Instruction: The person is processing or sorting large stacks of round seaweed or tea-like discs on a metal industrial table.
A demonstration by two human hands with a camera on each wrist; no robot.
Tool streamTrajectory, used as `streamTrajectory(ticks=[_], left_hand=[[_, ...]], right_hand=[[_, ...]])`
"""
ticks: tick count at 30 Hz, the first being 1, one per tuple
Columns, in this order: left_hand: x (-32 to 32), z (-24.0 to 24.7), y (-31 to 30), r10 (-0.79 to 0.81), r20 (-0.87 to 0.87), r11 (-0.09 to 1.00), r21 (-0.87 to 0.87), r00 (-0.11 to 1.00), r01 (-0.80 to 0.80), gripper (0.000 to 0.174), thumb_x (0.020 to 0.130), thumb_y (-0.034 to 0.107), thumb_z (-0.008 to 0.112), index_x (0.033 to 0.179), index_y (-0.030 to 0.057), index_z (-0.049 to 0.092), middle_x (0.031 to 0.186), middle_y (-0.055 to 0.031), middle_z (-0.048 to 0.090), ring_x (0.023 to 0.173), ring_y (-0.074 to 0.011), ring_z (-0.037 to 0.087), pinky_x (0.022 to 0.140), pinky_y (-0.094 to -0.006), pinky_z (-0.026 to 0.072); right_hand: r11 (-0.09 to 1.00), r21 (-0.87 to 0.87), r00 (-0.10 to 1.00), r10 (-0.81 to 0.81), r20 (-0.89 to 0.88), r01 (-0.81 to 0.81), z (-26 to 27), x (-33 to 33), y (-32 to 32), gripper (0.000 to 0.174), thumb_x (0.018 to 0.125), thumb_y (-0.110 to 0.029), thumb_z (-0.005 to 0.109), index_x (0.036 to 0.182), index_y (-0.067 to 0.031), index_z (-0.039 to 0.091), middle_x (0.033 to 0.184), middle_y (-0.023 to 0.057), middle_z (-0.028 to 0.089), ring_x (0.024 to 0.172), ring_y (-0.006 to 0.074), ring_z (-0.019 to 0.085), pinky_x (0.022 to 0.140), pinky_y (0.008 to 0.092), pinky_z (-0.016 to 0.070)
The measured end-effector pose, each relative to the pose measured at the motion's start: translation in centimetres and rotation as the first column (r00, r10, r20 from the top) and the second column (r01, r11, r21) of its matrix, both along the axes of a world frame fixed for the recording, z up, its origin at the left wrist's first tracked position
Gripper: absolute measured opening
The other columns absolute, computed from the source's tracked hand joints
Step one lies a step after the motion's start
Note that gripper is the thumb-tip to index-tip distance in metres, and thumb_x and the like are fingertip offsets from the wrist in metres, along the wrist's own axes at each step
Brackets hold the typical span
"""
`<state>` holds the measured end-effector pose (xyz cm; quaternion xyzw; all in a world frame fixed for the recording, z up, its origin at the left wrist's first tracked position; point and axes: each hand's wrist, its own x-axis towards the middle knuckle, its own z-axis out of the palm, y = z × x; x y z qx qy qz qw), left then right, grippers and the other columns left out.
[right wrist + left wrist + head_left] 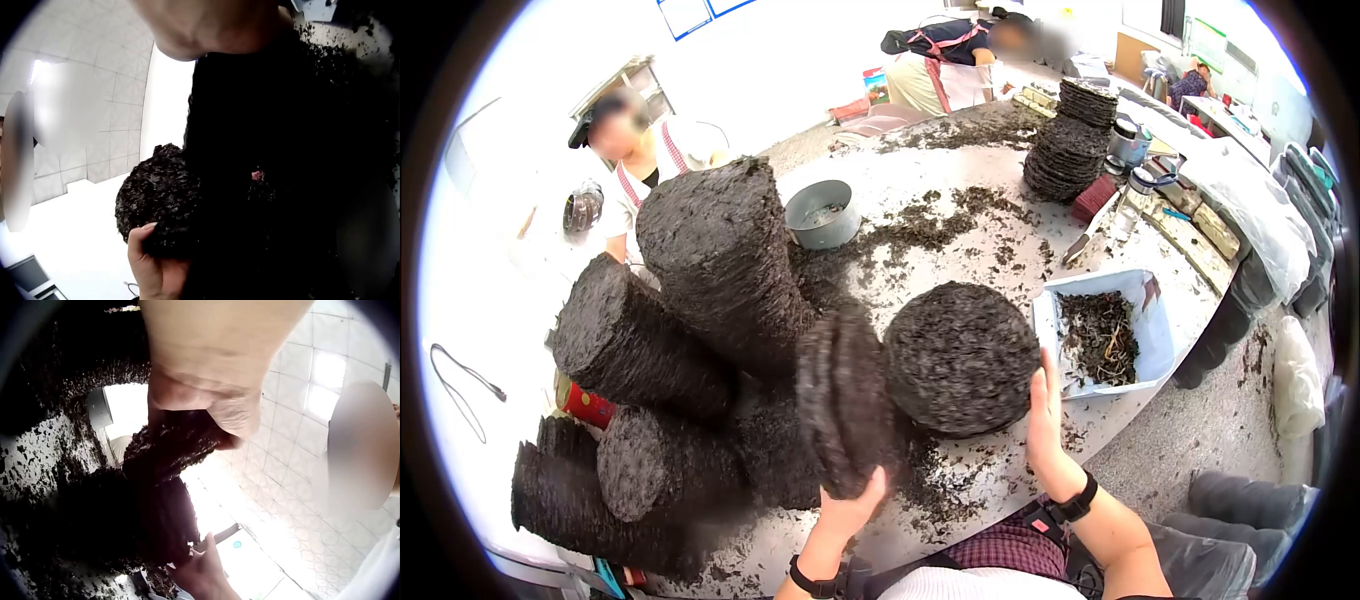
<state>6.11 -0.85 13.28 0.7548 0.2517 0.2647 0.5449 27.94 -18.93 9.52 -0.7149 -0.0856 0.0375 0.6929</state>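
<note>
My left hand point(855, 508) grips a thick bunch of dark, rough discs point(840, 400) from below, held on edge and blurred in the head view. In the left wrist view that hand point(200, 387) curls over the discs point(178, 440). To its right is a round dark stack point(963, 358), its flat face toward the head camera. My right hand point(1045, 420) lies against the stack's right side with straight fingers. The right wrist view shows the left hand point(156, 265) with its thumb on a disc's face point(162, 194); the right hand's fingers are hidden there.
Several tall dark stacks point(710, 260) crowd the left. A round metal tin point(823, 232) stands behind, and a pale blue bin point(1157, 345) with dark scraps is at right. Another stack point(1068, 155), jars and tools lie at the back right. Two people are across the table.
</note>
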Motion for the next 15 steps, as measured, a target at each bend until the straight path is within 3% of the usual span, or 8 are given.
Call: streamTrajectory(ticks=[2, 5, 6, 8, 9, 10, 13, 15], left_hand=[[0.3, -0.4, 0.2, -0.058, -0.003, 0.969, 0.24, 0.998, 0.057, 0.045, 0.081, 0.012, 0.071, 0.121, -0.0011, 0.055, 0.115, -0.0097, 0.062, 0.103, -0.0199, 0.059, 0.093, -0.0337, 0.0465], [-1.1, -0.2, 0.3, -0.042, -0.024, 0.999, -0.033, 0.999, 0.042, 0.044, 0.082, 0.011, 0.07, 0.122, -0.0015, 0.055, 0.117, -0.0097, 0.061, 0.103, -0.0214, 0.059, 0.093, -0.034, 0.0465], [-1.6, -0.6, 0.5, 0.05, 0.036, 0.977, -0.21, 0.998, -0.041, 0.042, 0.081, 0.006, 0.069, 0.12, -0.0007, 0.057, 0.117, -0.0099, 0.061, 0.104, -0.0205, 0.059, 0.092, -0.0342, 0.0477], [-1.5, 1.2, -0.3, 0.344, 0.047, 0.762, -0.597, 0.938, -0.25, 0.04, 0.081, 0.005, 0.063, 0.12, 0.0012, 0.057, 0.118, -0.0076, 0.061, 0.104, -0.0215, 0.06, 0.095, -0.0365, 0.047], [-2.2, 0.9, 0.3, 0.305, 0.237, 0.749, -0.658, 0.922, -0.079, 0.038, 0.078, 0.009, 0.062, 0.116, 0.0011, 0.059, 0.117, -0.0097, 0.062, 0.105, -0.0249, 0.061, 0.096, -0.0411, 0.0479], [-3.2, 0.0, 0.9, 0.336, 0.184, 0.601, -0.797, 0.924, -0.059, 0.036, 0.077, 0.013, 0.063, 0.111, -0.0001, 0.062, 0.116, -0.0125, 0.064, 0.107, -0.0282, 0.061, 0.097, -0.0451, 0.0472], [-4.4, -1.1, 0.6, 0.423, 0.187, 0.546, -0.834, 0.887, -0.084, 0.035, 0.078, 0.019, 0.061, 0.107, -0.0012, 0.064, 0.114, -0.0157, 0.065, 0.109, -0.0312, 0.06, 0.099, -0.047, 0.0457], [-4.1, 1.1, -0.1, 0.334, 0.238, 0.533, -0.845, 0.912, 0.025, 0.046, 0.079, 0.019, 0.061, 0.119, -0.0016, 0.059, 0.121, -0.0156, 0.062, 0.115, -0.032, 0.058, 0.103, -0.0469, 0.0427]], right_hand=[[0.999, -0.038, 0.975, 0.023, -0.22, -0.032, -0.1, 1.8, 0.9, 0.069, 0.101, -0.045, 0.043, 0.149, 0.0004, 0.024, 0.155, 0.0177, 0.025, 0.144, 0.0285, 0.019, 0.117, 0.0372, 0.0149], [0.996, -0.081, 0.997, -0.02, 0.075, 0.026, 0.5, 3.9, 0.8, 0.066, 0.101, -0.042, 0.043, 0.148, 0.0006, 0.025, 0.156, 0.0188, 0.021, 0.144, 0.0303, 0.018, 0.117, 0.0387, 0.0142], [0.996, -0.085, 0.985, -0.018, 0.174, 0.033, 0.4, 4.3, 0.9, 0.065, 0.101, -0.041, 0.043, 0.148, 0.0007, 0.026, 0.156, 0.0192, 0.02, 0.144, 0.0308, 0.018, 0.117, 0.0392, 0.0139], [0.977, -0.132, 0.838, -0.073, 0.541, 0.17, 3.2, 2.9, 0.6, 0.055, 0.097, -0.024, 0.053, 0.142, 0.0008, 0.036, 0.152, 0.0185, 0.027, 0.139, 0.0324, 0.028, 0.114, 0.0442, 0.0215], [0.993, -0.111, 0.823, 0.042, 0.567, 0.026, 5.2, 1.1, 0.6, 0.054, 0.096, -0.025, 0.055, 0.141, 0.0, 0.039, 0.148, 0.019, 0.033, 0.136, 0.0318, 0.033, 0.113, 0.0448, 0.024], [0.988, -0.091, 0.79, 0.152, 0.594, -0.121, 6.5, -0.7, 0.8, 0.052, 0.095, -0.025, 0.056, 0.139, -0.0007, 0.042, 0.143, 0.0195, 0.039, 0.134, 0.0311, 0.038, 0.112, 0.0454, 0.0266], [0.812, -0.395, 0.446, 0.571, 0.689, -0.429, 8.3, -4.9, 2.2, 0.059, 0.084, -0.033, 0.07, 0.133, -0.0051, 0.052, 0.136, 0.0153, 0.05, 0.128, 0.0327, 0.046, 0.111, 0.0495, 0.0296], [0.693, -0.559, 0.281, 0.707, 0.649, -0.455, 9.1, -7.5, 3.6, 0.064, 0.078, -0.038, 0.075, 0.132, -0.0084, 0.054, 0.138, 0.0111, 0.051, 0.133, 0.0281, 0.043, 0.112, 0.0512, 0.0285]])
